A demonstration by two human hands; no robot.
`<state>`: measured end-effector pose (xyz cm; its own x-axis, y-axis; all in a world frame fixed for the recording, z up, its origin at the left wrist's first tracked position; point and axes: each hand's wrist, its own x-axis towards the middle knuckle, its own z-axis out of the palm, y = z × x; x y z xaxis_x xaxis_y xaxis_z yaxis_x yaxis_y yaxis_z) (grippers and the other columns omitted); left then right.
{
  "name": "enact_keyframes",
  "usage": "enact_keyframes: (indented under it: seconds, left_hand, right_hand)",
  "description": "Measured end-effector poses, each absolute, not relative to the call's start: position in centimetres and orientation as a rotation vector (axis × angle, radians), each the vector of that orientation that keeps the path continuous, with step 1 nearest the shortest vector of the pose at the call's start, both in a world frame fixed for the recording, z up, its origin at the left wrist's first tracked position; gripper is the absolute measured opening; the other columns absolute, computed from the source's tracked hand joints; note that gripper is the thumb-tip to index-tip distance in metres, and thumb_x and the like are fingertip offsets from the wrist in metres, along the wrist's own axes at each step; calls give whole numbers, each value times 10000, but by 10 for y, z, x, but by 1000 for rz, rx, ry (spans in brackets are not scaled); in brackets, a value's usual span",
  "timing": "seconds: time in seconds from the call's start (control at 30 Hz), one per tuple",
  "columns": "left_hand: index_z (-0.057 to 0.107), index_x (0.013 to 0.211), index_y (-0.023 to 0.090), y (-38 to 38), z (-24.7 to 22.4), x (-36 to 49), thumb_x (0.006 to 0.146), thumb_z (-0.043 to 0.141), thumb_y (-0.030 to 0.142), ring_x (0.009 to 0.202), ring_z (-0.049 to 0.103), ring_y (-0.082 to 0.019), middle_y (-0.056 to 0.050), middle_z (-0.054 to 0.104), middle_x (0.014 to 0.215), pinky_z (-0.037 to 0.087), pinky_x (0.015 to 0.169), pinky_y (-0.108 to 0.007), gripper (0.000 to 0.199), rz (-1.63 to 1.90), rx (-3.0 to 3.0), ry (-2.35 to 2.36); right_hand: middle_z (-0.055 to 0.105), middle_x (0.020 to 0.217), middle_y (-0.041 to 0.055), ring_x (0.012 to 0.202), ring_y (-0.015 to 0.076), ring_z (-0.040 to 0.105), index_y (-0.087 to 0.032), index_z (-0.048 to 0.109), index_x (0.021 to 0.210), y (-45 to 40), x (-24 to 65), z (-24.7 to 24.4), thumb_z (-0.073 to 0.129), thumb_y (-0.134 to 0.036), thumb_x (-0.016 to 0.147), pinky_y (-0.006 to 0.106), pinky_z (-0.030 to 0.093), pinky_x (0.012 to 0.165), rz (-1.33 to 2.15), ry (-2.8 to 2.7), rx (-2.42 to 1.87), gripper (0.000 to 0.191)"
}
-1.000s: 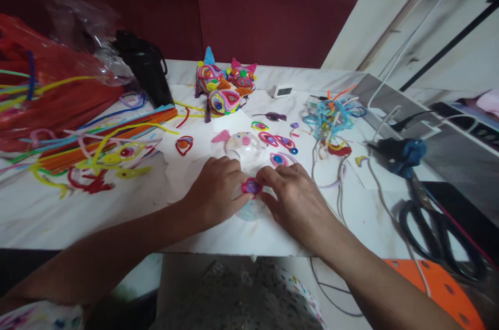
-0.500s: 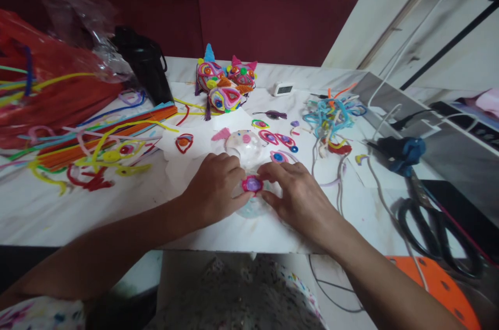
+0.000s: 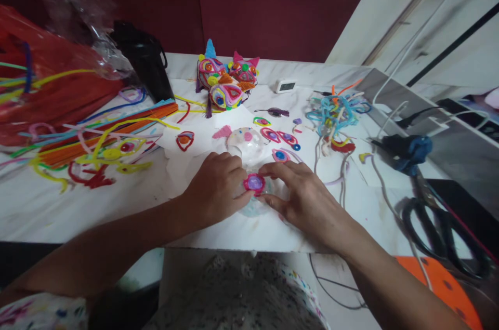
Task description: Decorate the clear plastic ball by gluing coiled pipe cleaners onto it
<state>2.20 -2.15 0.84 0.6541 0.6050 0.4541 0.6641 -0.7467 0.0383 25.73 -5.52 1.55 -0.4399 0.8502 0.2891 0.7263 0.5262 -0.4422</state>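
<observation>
L hand [image 3: 216,184], at 9 o'clock of the worked pc.: thumb and index tips appear to pinch its edge, other fingers curled together. Best: light, steady pressure, so the rim isn't squashed.

Oval purple pc. w/ fuzzy magenta rim [image 3: 254,184]: ctr., betw. both hands. Judged best seated flat, rim pressed evenly all round, thumbs at 6 working against index tips at 12.

Clear plastic rounded shell w/ pale-blue tint [image 3: 253,209]: at 6 o'clock, just under the purple pc.; prob. slippery, so brace it.

R hand [image 3: 306,197], at 3 o'clock: thumb and index tips appear to pinch the rim approx. 5 and 1 o'clock; rest folded. Best: match L pressure, no twist.

Unclear: rim partly covered by fingertips; underside hidden; can't tell if purple pc. is fixed or merely resting; shell's outline faint vs. white tabletop [image 3: 218,239], full ball or half n/k; both forearms cut off at frame edge.
</observation>
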Motion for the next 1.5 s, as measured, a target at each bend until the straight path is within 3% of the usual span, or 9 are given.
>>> enact_keyframes:
  seconds: [0.37, 0.57, 0.7, 0.97, 1.1, 1.27, 1.5]
  left_hand:
    - [771, 842, 220, -26, 14, 23, 942, 776, 209, 825, 709, -251, -29, 750, 840, 526, 778, -421, 101, -596, -2760, -1070]
    - [750, 845, 226, -26, 15, 23, 942, 761, 200, 832, 713, -246, -24, 756, 844, 551, 808, -417, 101, -604, -2786, -1084]
    - [745, 844, 236, -23, 15, 21, 924, 773, 184, 825, 715, -236, -11, 764, 845, 540, 812, -404, 99, -629, -2813, -1091]
    - [762, 802, 227, -13, 10, 16, 875, 790, 140, 782, 723, -209, 15, 748, 803, 501, 757, -389, 117, -718, -2874, -1051]
    - [759, 816, 213, -16, 8, 17, 896, 764, 104, 784, 723, -200, 10, 755, 818, 514, 754, -374, 135, -767, -2862, -960]
    - [723, 777, 222, -13, -7, 16, 819, 800, 96, 756, 694, -216, 7, 749, 816, 492, 738, -395, 153, -857, -2797, -949]
    - [774, 933, 222, -10, 0, 15, 875, 807, 102, 879, 782, -239, -5, 811, 938, 574, 795, -383, 138, -910, -2841, -977]
  right_hand:
    - [883, 1138, 134, 1113, 341, 813, -208, 707, 1195, -44, 246, 31, 761, -92, 999, 480, 559, 988, 301, -2478, -1358, 235]
    - [878, 1056, 151, 1096, 352, 809, -184, 729, 1133, -39, 234, 40, 730, -39, 973, 473, 537, 990, 288, -2553, -1517, 215]
    - [866, 1003, 130, 1030, 325, 799, -192, 731, 1179, -36, 229, 46, 705, -43, 976, 447, 504, 979, 214, -2607, -1550, 253]
    - [850, 1085, 164, 1111, 335, 790, -166, 757, 1288, -34, 215, 67, 721, -48, 995, 420, 465, 1015, 257, -2720, -1762, 318]
    - [845, 1034, 161, 1062, 310, 784, -162, 770, 1215, -34, 210, 70, 742, -80, 1002, 395, 455, 983, 195, -2764, -1775, 229]
    - [848, 965, 143, 937, 273, 769, -170, 774, 1149, -33, 207, 72, 743, -64, 980, 372, 431, 887, 124, -2798, -1750, 202]
    - [843, 928, 116, 854, 243, 744, -187, 779, 1114, -30, 209, 73, 774, -54, 944, 364, 391, 824, 127, -2761, -1745, 216]
